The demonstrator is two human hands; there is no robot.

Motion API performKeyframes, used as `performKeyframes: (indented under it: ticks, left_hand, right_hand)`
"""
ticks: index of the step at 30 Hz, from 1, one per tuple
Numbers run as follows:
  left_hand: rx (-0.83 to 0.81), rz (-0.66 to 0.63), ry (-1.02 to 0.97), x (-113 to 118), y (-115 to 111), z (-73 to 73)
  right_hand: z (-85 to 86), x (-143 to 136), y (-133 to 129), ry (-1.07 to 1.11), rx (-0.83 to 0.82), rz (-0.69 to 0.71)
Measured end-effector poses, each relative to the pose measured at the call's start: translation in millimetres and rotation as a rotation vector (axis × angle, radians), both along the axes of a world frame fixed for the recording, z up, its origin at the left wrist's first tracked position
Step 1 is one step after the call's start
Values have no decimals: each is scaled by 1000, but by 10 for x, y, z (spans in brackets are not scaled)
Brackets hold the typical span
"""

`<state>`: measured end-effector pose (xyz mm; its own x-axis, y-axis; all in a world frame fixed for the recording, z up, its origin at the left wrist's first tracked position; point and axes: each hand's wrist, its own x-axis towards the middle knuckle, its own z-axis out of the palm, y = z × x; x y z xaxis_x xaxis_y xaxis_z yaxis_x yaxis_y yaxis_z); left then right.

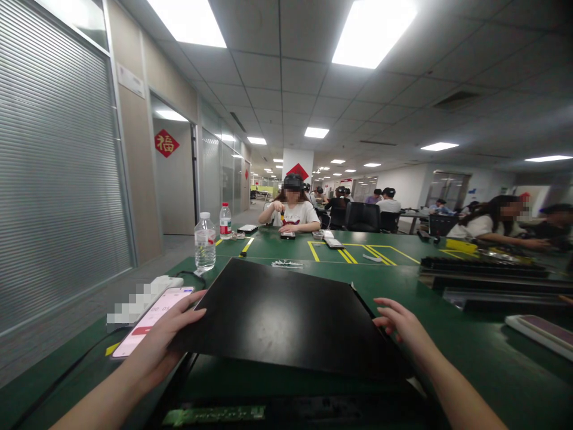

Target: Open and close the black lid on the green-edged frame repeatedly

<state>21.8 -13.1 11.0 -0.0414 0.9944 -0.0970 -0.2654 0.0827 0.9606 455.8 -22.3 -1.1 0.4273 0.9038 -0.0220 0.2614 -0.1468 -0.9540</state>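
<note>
A flat, glossy black panel [273,322] is tilted in front of me above the green table. My left hand [165,340] grips its left edge, with the thumb on top and the palm below. Beside the panel's right edge, my right hand [405,328] has its fingers apart; the curled fingertips are close to that edge, and whether they touch it I cannot make out. Under the panel lies a dark frame [313,412], mostly hidden, with a green circuit board strip [215,414] along its near side.
A lit phone [154,319] and a black cable lie left of the panel. Two bottles, one nearer [205,242] and one red-capped [225,221], stand beyond. Long black strips [487,275] are stacked at right, near another phone [544,331]. A person [295,212] works opposite.
</note>
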Motion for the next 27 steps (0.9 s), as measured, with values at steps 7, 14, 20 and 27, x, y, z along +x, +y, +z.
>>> performKeyframes:
  ticks: [7,14,20,27]
  left_hand:
    - [5,24,-18,63,-61,45]
    - [-15,-16,-3,82,-57,12]
    - [-31,1,-8,113,-57,17]
    - [-57,9,21,130,-51,9]
  right_hand:
    - [-162,130,106,-106,-14,17]
    - [-203,212,131,-246,-37,-8]
    - [-214,218,133,-304,-49,0]
    - [-187,209,130,-353,-77,-4]
